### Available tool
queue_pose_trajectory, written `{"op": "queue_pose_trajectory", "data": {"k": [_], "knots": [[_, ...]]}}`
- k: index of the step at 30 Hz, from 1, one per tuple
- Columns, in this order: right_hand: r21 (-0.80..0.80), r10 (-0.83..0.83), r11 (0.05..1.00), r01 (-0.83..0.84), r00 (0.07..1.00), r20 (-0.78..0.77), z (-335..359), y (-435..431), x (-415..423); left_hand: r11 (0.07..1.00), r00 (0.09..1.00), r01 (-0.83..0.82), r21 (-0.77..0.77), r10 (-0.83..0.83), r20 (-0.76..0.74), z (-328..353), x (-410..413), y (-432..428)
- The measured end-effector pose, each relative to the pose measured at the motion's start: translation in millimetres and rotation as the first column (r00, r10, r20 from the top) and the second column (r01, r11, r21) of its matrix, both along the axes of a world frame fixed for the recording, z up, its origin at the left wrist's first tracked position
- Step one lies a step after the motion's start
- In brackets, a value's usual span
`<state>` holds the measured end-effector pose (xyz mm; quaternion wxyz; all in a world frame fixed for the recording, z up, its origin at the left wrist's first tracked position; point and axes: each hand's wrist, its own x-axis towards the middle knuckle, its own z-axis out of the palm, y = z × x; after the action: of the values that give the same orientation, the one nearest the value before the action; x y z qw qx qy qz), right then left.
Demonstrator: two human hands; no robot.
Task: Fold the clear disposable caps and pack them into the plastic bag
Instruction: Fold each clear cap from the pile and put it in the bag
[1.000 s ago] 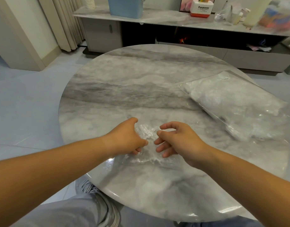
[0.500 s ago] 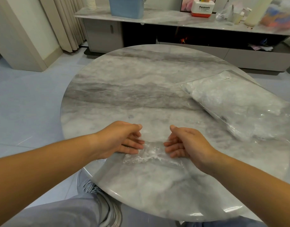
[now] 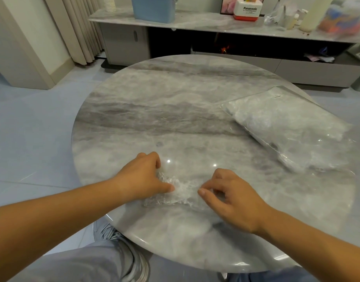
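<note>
Since the earlier frame, we note both hands have closed in on the clear cap [image 3: 183, 191], which is now bunched rather than spread flat. It lies on the table [image 3: 175, 94], toward its near edge. The left hand [image 3: 140, 178] grips the cap's left end, fingers curled over it. The right hand [image 3: 234, 198] curls at the cap's right end; we cannot tell whether it grips. The plastic bag [image 3: 286, 127] rests on the table's right side.
</note>
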<state>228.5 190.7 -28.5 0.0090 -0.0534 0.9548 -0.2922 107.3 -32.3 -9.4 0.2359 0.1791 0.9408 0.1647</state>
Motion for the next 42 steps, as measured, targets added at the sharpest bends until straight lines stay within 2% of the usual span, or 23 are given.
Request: {"op": "queue_pose_trajectory", "data": {"k": [2,4,8,12,14,17,21,25,27,29,30,32,34,38,42], "knots": [[-0.018,-0.041,0.999,0.039,0.987,-0.153,3,-4,-4,0.997,1.0,0.022,-0.07,-0.023,-0.019,3,1,1],[0.042,0.053,0.998,-0.044,0.973,-0.226,8,-11,-5,0.989,0.997,0.046,-0.139,-0.054,-0.051,5,2,4],[0.191,0.317,0.935,-0.298,0.945,-0.077,5,-22,1,0.977,0.995,0.084,-0.197,-0.094,-0.045,6,6,7],[0.219,0.378,0.9,-0.377,0.925,0.04,-4,-21,6,0.995,0.998,0.064,-0.081,-0.066,-0.017,7,1,4],[0.242,0.39,0.889,-0.39,0.92,0.052,-7,-19,8,0.993,0.988,-0.049,0.108,0.032,0.149,8,-1,3],[0.236,0.377,0.893,-0.382,0.924,0.068,-6,-19,8,0.881,0.862,-0.338,0.331,0.149,0.485,9,2,5],[0.207,0.337,0.915,-0.345,0.938,0.075,-7,-19,10,0.753,0.729,-0.508,0.418,0.117,0.675,11,12,13],[0.176,0.359,0.916,-0.362,0.932,0.05,-8,-13,15,0.719,0.641,-0.572,0.394,0.094,0.761,8,24,19],[0.061,0.307,0.95,-0.305,0.951,-0.027,-8,-5,19,0.724,0.616,-0.582,0.371,0.094,0.782,6,25,23],[-0.083,0.099,0.991,-0.109,0.988,-0.117,-7,3,20,0.721,0.598,-0.601,0.346,0.119,0.792,5,25,25],[-0.139,-0.046,0.99,0.03,0.993,-0.108,-4,6,18,0.715,0.584,-0.614,0.334,0.127,0.802,5,24,26],[-0.177,-0.29,0.939,0.295,0.955,0.056,6,9,9,0.71,0.551,-0.629,0.317,0.119,0.826,5,23,27],[-0.106,-0.406,0.889,0.446,0.874,0.268,13,7,-2,0.693,0.509,-0.657,0.297,0.116,0.853,6,24,28],[0.085,-0.45,0.883,0.461,0.784,0.428,19,-8,-13,0.671,0.479,-0.69,0.27,0.144,0.866,7,26,33],[0.062,-0.384,0.908,0.413,0.768,0.512,21,-16,-11,0.66,0.454,-0.706,0.257,0.143,0.879,6,28,34]]}}
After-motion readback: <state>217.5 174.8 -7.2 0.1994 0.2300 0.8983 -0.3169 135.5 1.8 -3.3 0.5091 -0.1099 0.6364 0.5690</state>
